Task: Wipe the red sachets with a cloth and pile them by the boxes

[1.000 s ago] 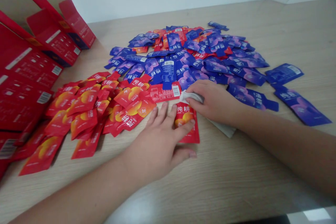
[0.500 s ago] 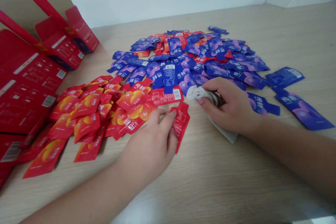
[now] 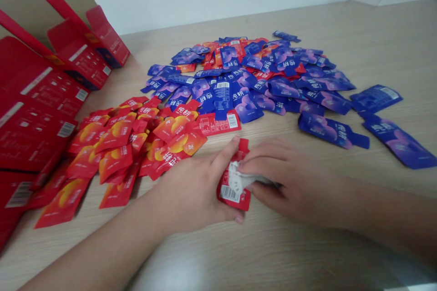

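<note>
My left hand (image 3: 194, 191) has its thumb and forefinger around a red sachet (image 3: 245, 202), holding it at the left side near the table surface. The sachet's barcode side faces up. In my right hand (image 3: 290, 182), blurred by motion, is a bunched white cloth (image 3: 236, 177) pinched between the fingers. That cloth presses on the middle of the sachet and covers part of its print. Just left of my left hand lies a pile of red and orange sachets (image 3: 116, 132). Another red sachet (image 3: 218, 122) lies barcode side up beyond both hands.
A wide heap of blue sachets (image 3: 221, 95), mixed with some red ones, spreads across the back of the wooden table (image 3: 290, 254). Several blue sachets, including one at the right (image 3: 399, 141), lie apart from it. Red cardboard boxes (image 3: 44, 104) stand at the left.
My right hand has moved left and down, bringing the cloth onto the red sachet. My left hand has changed from pinching the sachet's edge to framing it with thumb and forefinger.
</note>
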A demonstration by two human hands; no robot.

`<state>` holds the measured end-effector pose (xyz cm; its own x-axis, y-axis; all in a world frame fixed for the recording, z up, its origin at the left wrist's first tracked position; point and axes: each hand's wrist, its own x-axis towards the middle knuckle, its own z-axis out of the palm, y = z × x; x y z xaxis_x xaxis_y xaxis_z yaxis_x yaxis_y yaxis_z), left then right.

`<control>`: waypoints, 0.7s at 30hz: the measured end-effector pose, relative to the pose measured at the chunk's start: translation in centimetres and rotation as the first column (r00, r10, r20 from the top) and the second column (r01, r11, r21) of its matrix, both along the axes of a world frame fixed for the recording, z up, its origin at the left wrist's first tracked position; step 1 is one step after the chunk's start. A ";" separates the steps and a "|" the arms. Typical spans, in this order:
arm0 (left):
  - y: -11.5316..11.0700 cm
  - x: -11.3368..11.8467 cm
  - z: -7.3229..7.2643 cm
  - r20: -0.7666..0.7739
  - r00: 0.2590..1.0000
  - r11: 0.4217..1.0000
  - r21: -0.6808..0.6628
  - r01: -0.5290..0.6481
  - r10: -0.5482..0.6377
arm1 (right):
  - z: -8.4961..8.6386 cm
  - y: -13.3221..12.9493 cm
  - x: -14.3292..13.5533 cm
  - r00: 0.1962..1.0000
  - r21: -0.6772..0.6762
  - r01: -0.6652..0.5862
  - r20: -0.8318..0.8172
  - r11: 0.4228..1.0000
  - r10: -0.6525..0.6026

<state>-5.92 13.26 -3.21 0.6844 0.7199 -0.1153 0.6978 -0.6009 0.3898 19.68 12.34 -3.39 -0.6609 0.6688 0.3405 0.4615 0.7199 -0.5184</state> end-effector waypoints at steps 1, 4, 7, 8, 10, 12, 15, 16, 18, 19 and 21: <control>-0.1 0.0 -0.1 -0.001 1.000 1.000 -0.001 0.003 -0.003 | -0.1 -0.3 -0.3 0.999 -0.031 -0.023 0.042 0.999 0.024; -0.4 0.3 -0.2 -0.021 1.000 1.000 0.014 -0.003 0.003 | -0.8 -0.1 -0.9 0.991 -0.094 -0.046 0.122 0.994 0.057; -0.7 0.6 0.0 -0.069 0.997 0.999 0.036 -0.032 0.035 | -1.3 1.1 -1.0 0.993 -0.066 0.002 0.119 0.998 0.006; -0.7 0.6 0.0 -0.080 0.996 0.998 0.040 -0.043 0.046 | -1.4 1.5 -0.9 0.992 -0.053 0.025 0.125 0.998 -0.018; -0.6 0.7 0.2 -0.090 0.994 0.998 0.041 -0.057 0.061 | -1.4 2.3 -0.9 0.985 -0.029 0.072 0.161 0.997 -0.066; -0.5 0.6 0.3 -0.078 0.996 0.999 0.021 -0.049 0.050 | -1.4 2.7 -0.9 0.974 -0.008 0.102 0.202 0.995 -0.098; -0.4 0.3 0.4 -0.063 0.998 0.999 -0.026 -0.027 0.025 | -1.3 2.8 -0.9 0.963 0.020 0.115 0.242 0.993 -0.116; -0.4 0.3 0.4 -0.066 0.997 0.999 -0.032 -0.029 0.026 | -1.3 2.9 -0.8 0.960 0.031 0.119 0.252 0.992 -0.123; -0.4 0.3 0.5 -0.087 0.995 0.999 -0.025 -0.041 0.039 | -1.4 3.1 -0.6 0.953 0.052 0.133 0.266 0.990 -0.142; -0.4 0.4 0.6 -0.101 0.994 0.999 -0.019 -0.050 0.048 | -1.5 3.3 -0.5 0.952 0.058 0.142 0.266 0.988 -0.152; -0.5 0.5 0.7 -0.125 0.990 0.998 -0.011 -0.061 0.059 | -1.8 3.9 -0.1 0.952 0.071 0.162 0.252 0.984 -0.175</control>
